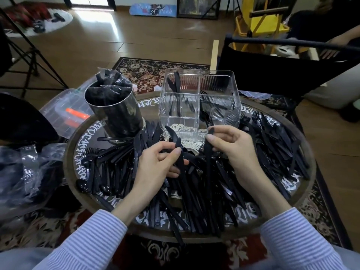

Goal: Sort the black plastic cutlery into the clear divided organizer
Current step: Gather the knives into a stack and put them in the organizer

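Observation:
A heap of black plastic cutlery [272, 149] covers the round table [309, 152]. My left hand [155, 164] grips a black knife [173, 135] by its middle, blade pointing up and away. My right hand [231, 147] pinches another black cutlery piece [208, 162] near its top end; its lower end hangs into the heap. Just beyond both hands stands the clear divided organizer [198, 102]. Knives lean in its back left compartment, and a few spoons and forks sit in its right compartments.
A metal cylinder [115, 112] stuffed with bagged black cutlery stands at the table's back left. A clear lidded bin [64, 112] and plastic bags [29, 172] lie off the table's left. A black chair back [272, 63] and another person's hand [331, 51] are at the far right.

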